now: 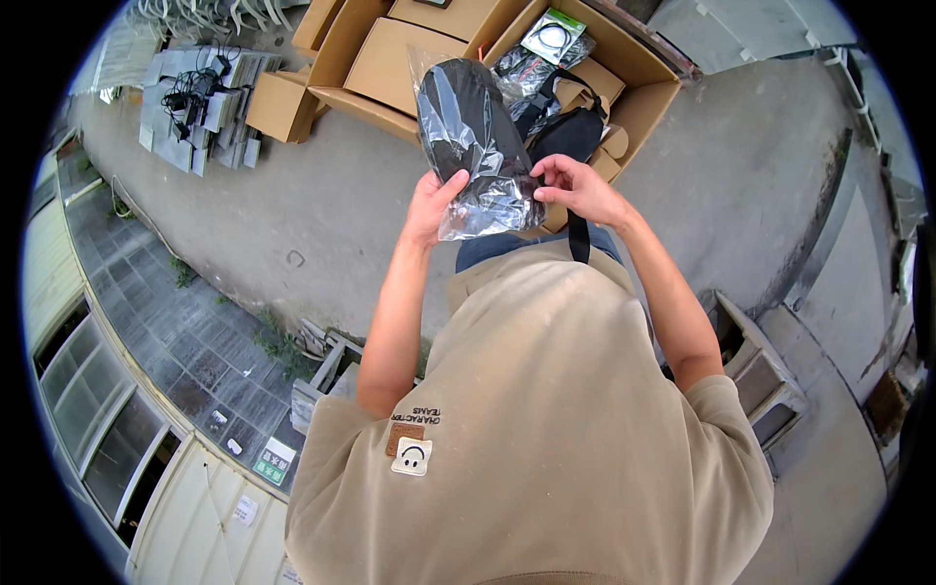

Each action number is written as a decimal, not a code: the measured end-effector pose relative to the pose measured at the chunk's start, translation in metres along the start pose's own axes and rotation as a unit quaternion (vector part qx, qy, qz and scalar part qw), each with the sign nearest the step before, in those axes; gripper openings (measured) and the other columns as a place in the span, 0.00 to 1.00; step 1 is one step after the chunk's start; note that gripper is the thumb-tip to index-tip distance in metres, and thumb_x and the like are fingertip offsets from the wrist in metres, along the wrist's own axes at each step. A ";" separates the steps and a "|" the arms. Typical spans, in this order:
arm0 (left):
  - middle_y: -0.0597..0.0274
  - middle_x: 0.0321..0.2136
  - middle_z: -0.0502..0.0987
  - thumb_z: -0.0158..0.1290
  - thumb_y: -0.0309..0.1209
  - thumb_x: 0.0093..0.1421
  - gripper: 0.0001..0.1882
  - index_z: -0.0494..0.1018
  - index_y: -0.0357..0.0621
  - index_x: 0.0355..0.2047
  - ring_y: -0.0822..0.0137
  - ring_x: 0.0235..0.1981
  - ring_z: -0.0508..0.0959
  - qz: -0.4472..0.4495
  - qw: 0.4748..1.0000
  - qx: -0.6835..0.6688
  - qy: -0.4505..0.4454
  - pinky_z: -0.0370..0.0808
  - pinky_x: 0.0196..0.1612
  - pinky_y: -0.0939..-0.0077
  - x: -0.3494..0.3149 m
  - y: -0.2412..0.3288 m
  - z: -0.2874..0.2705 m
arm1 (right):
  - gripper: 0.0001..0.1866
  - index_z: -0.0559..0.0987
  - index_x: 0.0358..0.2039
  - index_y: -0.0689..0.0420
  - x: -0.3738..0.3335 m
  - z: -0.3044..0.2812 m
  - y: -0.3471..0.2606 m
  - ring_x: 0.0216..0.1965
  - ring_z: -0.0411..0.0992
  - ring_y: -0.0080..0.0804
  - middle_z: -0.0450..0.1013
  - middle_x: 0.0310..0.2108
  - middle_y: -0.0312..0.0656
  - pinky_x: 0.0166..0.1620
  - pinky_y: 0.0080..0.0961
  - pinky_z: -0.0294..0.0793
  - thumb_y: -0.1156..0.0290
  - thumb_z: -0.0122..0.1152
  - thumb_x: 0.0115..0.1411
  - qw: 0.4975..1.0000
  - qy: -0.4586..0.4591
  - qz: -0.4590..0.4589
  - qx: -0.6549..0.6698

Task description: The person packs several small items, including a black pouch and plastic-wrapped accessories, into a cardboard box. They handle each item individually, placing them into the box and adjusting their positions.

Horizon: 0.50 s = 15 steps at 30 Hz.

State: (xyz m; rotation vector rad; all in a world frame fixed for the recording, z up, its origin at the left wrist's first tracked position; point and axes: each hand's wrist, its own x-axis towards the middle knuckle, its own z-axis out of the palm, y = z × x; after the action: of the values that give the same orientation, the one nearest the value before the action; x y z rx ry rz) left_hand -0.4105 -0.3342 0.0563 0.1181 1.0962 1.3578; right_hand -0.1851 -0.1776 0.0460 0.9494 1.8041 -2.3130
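Black inside clear plastic point(487, 213), a bundle point(470, 109) extends mostly beyond the fingers point(558, 165). The left hand point(430, 207) grasps its near left edge, thumb on top; the right hand point(585, 190) has curled fingers at its right edge, though whether they pinch it I cannot tell.

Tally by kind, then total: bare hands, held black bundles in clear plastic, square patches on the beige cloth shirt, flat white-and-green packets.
Bare left hand and right hand: 2
Plastic-bagged black bundle: 1
White patch and brown patch: 2
White-and-green packet: 1
Total: 6
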 end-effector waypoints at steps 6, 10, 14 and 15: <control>0.62 0.42 0.80 0.51 0.27 0.66 0.12 0.74 0.39 0.48 0.69 0.40 0.80 0.000 0.998 -0.054 0.044 0.78 0.45 0.70 -0.033 -0.016 -0.004 | 0.14 0.75 0.46 0.63 -0.006 0.017 0.012 0.23 0.69 0.16 0.74 0.27 0.33 0.27 0.17 0.71 0.69 0.62 0.63 0.993 -0.057 0.038 0.097; 0.63 0.42 0.80 0.51 0.28 0.67 0.11 0.75 0.39 0.48 0.70 0.40 0.80 0.009 0.998 -0.050 0.046 0.78 0.45 0.71 -0.044 -0.018 -0.004 | 0.14 0.78 0.44 0.64 -0.009 0.024 0.003 0.21 0.71 0.17 0.77 0.27 0.34 0.26 0.15 0.72 0.69 0.66 0.60 0.977 -0.056 0.136 0.154; 0.66 0.42 0.79 0.52 0.29 0.67 0.12 0.76 0.39 0.48 0.74 0.40 0.78 0.037 0.997 0.047 0.048 0.76 0.44 0.75 -0.048 -0.023 -0.012 | 0.08 0.80 0.34 0.60 -0.011 0.016 0.007 0.21 0.72 0.16 0.76 0.24 0.32 0.25 0.13 0.73 0.69 0.67 0.60 0.968 -0.001 0.201 0.151; 0.68 0.42 0.79 0.53 0.30 0.67 0.12 0.76 0.39 0.48 0.76 0.41 0.76 0.041 0.995 0.068 0.066 0.74 0.46 0.77 -0.049 -0.025 -0.009 | 0.08 0.80 0.31 0.60 -0.016 0.018 0.000 0.21 0.72 0.17 0.75 0.23 0.33 0.26 0.15 0.73 0.69 0.67 0.60 0.971 0.044 0.190 0.136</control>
State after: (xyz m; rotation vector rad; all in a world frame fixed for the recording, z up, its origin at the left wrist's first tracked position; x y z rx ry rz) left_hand -0.3903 -0.3856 0.0627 0.1773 1.3084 1.3789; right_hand -0.1799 -0.1985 0.0556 1.3180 1.2059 -2.3284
